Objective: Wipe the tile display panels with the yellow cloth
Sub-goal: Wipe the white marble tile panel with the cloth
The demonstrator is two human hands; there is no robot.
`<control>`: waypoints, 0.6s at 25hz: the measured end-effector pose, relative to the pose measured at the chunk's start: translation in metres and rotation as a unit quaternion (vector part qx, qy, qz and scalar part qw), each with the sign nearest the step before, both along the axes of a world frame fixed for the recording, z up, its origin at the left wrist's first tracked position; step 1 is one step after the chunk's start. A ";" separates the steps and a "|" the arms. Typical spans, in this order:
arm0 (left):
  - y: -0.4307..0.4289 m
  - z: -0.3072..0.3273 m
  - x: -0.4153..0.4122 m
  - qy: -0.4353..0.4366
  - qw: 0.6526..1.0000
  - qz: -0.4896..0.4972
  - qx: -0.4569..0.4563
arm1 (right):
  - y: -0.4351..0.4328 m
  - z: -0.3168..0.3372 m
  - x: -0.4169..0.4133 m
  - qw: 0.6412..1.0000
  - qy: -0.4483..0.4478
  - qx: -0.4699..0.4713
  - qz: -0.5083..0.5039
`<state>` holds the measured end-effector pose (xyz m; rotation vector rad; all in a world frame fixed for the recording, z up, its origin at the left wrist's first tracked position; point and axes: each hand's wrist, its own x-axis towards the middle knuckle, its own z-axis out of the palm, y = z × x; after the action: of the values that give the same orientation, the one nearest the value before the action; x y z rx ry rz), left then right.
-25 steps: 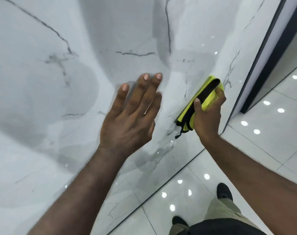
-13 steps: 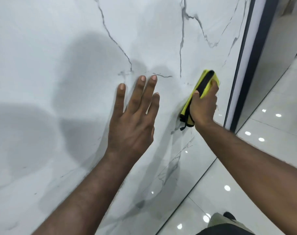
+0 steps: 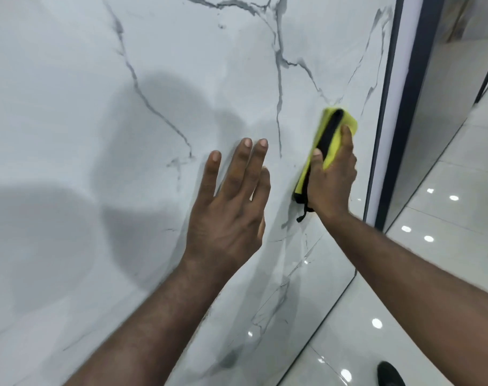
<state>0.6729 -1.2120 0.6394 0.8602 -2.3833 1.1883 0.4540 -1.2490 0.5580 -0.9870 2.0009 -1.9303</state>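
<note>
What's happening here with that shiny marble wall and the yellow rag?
A person is cleaning a white marble-look tile display panel. Their right hand grips a folded yellow cloth and presses it on the panel near its dark right edge frame. The left hand is open, with its fingers spread flat at the panel. Whether it touches is unclear.

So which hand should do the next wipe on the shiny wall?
The right hand: it grips the yellow cloth against the marble panel. The left hand is bare, fingers straight, holding nothing.
</note>
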 end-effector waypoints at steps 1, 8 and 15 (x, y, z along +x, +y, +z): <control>-0.004 -0.001 -0.011 -0.002 1.000 0.002 -0.004 | -0.006 -0.004 -0.008 0.994 -0.096 0.053 -0.006; -0.030 -0.024 -0.070 -0.019 1.000 0.001 -0.004 | -0.007 -0.081 -0.030 0.976 -0.208 0.065 0.019; -0.050 -0.060 -0.096 -0.116 0.992 -0.033 -0.048 | -0.008 -0.154 -0.061 0.926 -0.318 0.198 0.048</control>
<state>0.5774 -1.2620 0.5798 0.6379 -2.4880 1.4311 0.3930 -1.2565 0.4038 -0.2900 1.7897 -1.4428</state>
